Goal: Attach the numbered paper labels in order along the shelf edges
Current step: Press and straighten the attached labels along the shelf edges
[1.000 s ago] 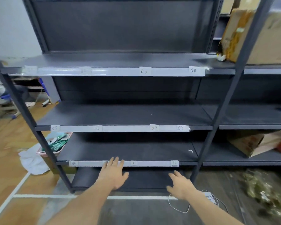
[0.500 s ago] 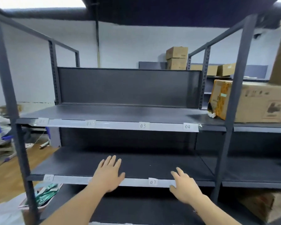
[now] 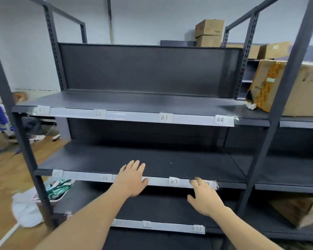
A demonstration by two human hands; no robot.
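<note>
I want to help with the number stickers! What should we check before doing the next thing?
1. Top shelf edge reads 01, 02, 03, 04 in order: ok.
2. Middle shelf edge reads 05, 06, 07: ok.
3. Label after 07: the right hand covers it: cannot tell.
4. Lower shelf edge: 11 readable, its neighbours blurred or hidden by the arms: cannot tell.
5. Left hand open, holding no label: ok.
6. Spare labels left to stick: none in view: cannot tell.
</note>
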